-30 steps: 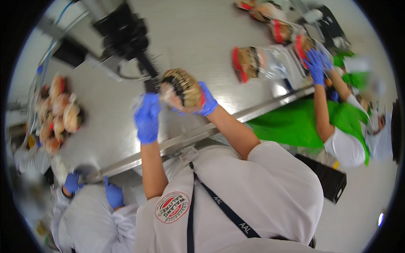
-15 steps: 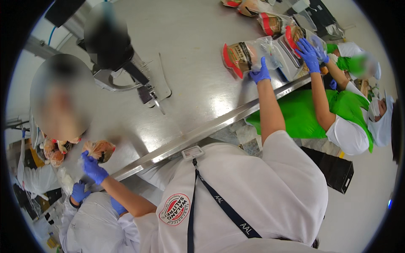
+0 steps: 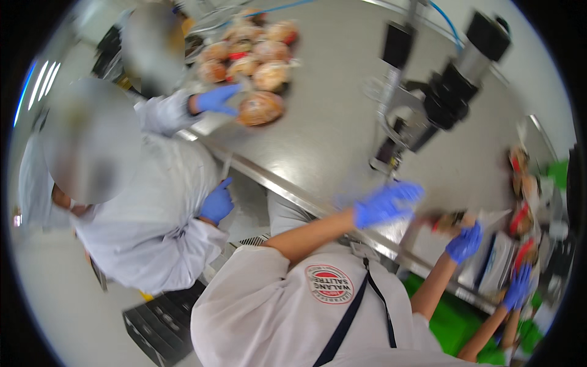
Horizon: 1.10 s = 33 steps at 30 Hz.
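Your left hand point(image 3: 388, 205) was a bit right of the middle of the frame, near the edge of the steel table point(image 3: 324, 153). It wore a blue glove. It was wide, with the fingers stuck out to the right and nothing in them.

Your right hand point(image 3: 465, 243) had a blue glove too, lower and more to the right. It was at a bag point(image 3: 449, 222), which was tan with a clear end. The bag was just above that hand in the frame. It was too blurry to tell if your fingers held it or only touched it.

A black machine point(image 3: 452, 92) stood at the upper right, and its low tip was near your left hand. At the upper left, a heap point(image 3: 272, 50) of round bags sat on the table. A worker's hand point(image 3: 217, 100) was right by the lowest one. More bags point(image 3: 521, 220) lay in a row at the right side. Another worker's gloves point(image 3: 518, 287) were by that row, at the lower right. A black crate point(image 3: 165, 324) was at the lower left.
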Each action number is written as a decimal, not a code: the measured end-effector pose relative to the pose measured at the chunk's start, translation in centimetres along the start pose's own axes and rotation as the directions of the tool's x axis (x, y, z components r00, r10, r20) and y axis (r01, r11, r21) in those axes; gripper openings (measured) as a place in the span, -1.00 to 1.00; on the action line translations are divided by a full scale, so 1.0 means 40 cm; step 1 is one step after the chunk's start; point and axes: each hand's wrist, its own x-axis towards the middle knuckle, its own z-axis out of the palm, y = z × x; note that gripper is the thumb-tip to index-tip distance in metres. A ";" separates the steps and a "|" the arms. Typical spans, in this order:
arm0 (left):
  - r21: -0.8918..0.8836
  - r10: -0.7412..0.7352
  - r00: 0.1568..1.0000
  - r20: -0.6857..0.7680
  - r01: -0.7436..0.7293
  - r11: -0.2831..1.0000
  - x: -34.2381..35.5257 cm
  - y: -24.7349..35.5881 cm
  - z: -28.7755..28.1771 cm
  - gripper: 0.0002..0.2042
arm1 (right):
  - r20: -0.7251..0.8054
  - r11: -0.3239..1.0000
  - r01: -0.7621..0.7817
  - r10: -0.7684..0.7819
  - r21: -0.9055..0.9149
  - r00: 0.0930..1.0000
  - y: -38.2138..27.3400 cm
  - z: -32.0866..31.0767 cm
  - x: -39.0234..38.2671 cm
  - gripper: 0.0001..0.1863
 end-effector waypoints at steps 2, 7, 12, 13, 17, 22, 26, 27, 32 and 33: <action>-0.153 -0.329 0.871 0.364 0.404 0.902 0.038 0.043 0.110 -0.10 | -0.061 0.991 -0.069 0.063 -0.115 0.996 0.051 0.009 -0.033 -0.79; 0.124 -0.584 0.784 0.209 0.571 0.811 -0.012 -0.023 0.263 0.05 | 0.299 0.944 -0.311 0.330 -0.112 0.895 0.044 0.113 -0.061 -0.68; -0.110 -0.578 0.801 0.156 0.596 0.796 -0.019 -0.239 0.267 -0.19 | 0.244 0.906 0.117 -0.016 -0.406 0.970 -0.099 0.149 -0.034 -0.53; -0.180 -0.561 0.805 0.196 0.592 0.786 -0.017 -0.269 0.277 -0.26 | 0.220 0.861 0.138 -0.032 -0.489 0.975 -0.051 0.093 0.011 -0.54; -0.333 -0.722 0.604 0.337 0.794 0.509 0.027 -0.232 0.225 -0.52 | 0.415 0.831 -0.074 0.351 -0.552 0.839 0.198 -0.096 0.036 -0.59; -0.562 -0.705 0.647 -0.289 0.482 0.673 -0.072 -0.240 0.287 -0.53 | 0.394 0.867 -0.173 0.379 -0.467 0.837 0.205 -0.042 -0.108 -0.55; -0.492 -0.864 0.347 0.365 0.860 0.138 -0.123 -0.107 0.294 -0.36 | 0.329 0.772 -0.173 0.447 -0.612 0.832 0.163 -0.079 -0.153 -0.46; -0.453 -0.814 0.350 0.464 0.883 0.122 -0.121 -0.100 0.306 -0.43 | 0.321 0.736 -0.177 0.482 -0.654 0.815 0.139 -0.088 -0.162 -0.44; -0.552 -0.820 0.427 0.382 0.817 0.168 -0.103 -0.088 0.320 -0.57 | 0.287 0.754 -0.535 0.646 -0.380 0.707 0.115 -0.182 -0.170 -0.41; -0.573 -0.841 0.432 0.327 0.798 0.187 -0.112 -0.095 0.321 -0.59 | 0.283 0.746 -0.603 0.665 -0.282 0.691 0.126 -0.189 -0.162 -0.41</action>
